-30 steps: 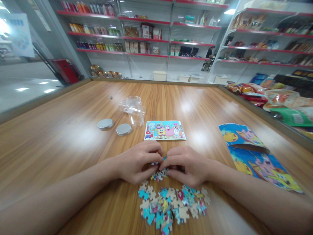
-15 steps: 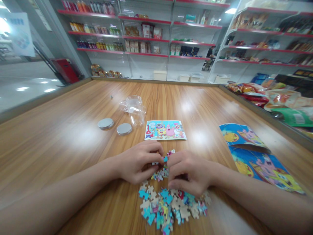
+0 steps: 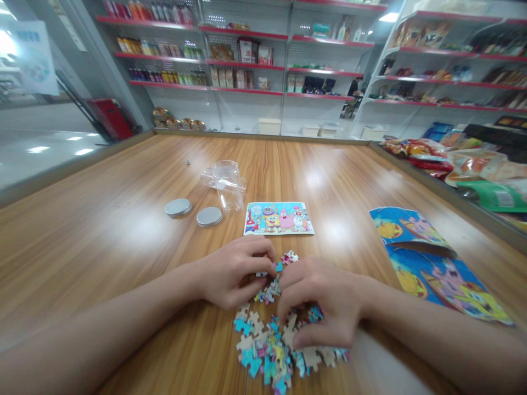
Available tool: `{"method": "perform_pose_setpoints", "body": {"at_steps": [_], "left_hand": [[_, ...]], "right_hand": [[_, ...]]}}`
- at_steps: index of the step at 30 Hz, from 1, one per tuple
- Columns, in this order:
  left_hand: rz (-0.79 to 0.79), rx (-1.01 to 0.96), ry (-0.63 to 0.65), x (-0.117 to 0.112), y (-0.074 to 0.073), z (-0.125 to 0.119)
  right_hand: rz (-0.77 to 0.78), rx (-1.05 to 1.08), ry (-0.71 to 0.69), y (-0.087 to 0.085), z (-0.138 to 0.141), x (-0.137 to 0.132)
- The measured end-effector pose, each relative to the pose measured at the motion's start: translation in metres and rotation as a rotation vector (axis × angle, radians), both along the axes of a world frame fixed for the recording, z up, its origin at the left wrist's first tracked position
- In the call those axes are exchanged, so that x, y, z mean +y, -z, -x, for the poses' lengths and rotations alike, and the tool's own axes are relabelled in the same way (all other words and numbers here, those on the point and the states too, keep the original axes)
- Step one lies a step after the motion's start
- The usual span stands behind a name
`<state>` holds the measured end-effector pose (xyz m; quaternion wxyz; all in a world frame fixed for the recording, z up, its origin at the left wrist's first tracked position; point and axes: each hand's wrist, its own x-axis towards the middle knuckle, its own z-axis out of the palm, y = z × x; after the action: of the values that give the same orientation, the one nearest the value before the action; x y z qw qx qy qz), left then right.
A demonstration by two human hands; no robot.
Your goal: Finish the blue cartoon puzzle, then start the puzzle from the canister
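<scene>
Your right hand point(image 3: 329, 299) hovers, fingers apart, over puzzle pieces point(image 3: 269, 368); whether your left hand point(image 3: 234, 271) clamps any, I can't tell. Clear jars point(image 3: 230, 193) sit near lids point(image 3: 209, 216) on the tabletop point(image 3: 123, 230), shelves point(image 3: 247, 92) beyond.

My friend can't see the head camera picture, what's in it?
The right hand is at a pile of jigsaw pieces on a table, the left hand beside a smaller cluster. Beyond lie a cartoon card and silver lids.

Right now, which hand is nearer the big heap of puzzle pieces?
Right. The right hand is over the heap; the left hand is beyond its far left edge.
</scene>
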<state>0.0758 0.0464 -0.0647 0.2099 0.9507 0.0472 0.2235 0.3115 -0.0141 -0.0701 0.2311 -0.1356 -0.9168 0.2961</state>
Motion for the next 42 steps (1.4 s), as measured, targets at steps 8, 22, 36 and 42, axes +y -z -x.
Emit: {"method": "perform_pose_setpoints", "body": {"at_steps": [8,22,36,42], "left_hand": [[-0.001,-0.012,0.002,-0.001,-0.001,0.0],[-0.029,-0.018,-0.005,0.0,0.0,-0.001],[-0.022,-0.016,-0.003,0.0,0.001,0.0],[-0.032,-0.018,-0.004,0.0,0.0,0.0]], "right_hand": [[-0.019,-0.041,0.046,0.002,-0.001,0.003],[-0.072,-0.057,0.031,0.001,-0.003,0.01],[-0.092,-0.152,0.025,-0.008,-0.003,0.005],[-0.088,-0.145,0.079,-0.007,-0.001,0.005]]}}
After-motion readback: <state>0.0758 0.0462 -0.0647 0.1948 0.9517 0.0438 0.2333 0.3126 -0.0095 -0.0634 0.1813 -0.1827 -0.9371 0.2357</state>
